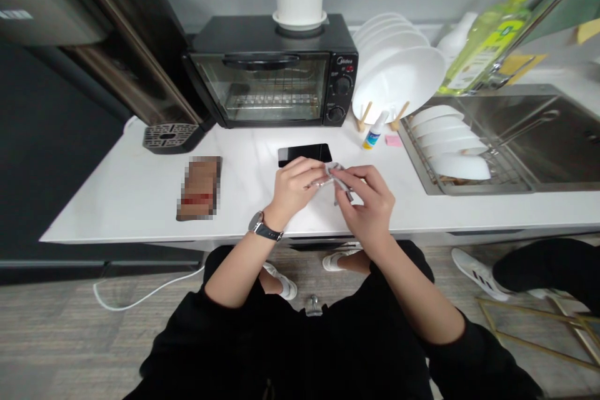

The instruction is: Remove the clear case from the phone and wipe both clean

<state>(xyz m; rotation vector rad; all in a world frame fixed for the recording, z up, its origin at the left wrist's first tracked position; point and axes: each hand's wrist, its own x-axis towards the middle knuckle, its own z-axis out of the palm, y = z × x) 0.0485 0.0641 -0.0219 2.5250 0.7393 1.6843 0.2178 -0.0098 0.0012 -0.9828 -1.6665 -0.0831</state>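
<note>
Small grey cloth (335,176), crumpled, is pinched between both hands just above the white counter (140,194), near its front edge. My left hand (294,184) is closed on one end, fingers curled over it; my right hand (368,203) pinches the other end between thumb and fingertips. A black phone (304,154) lies flat just behind the hands, screen dark. A small spray bottle (374,132) stands to the right of it, by the plate rack (398,75). The toaster oven (274,72) sits further back. To do this well, I judge: keep both pinches near the edges and pull the cloth flat, so a clean face is exposed.
</note>
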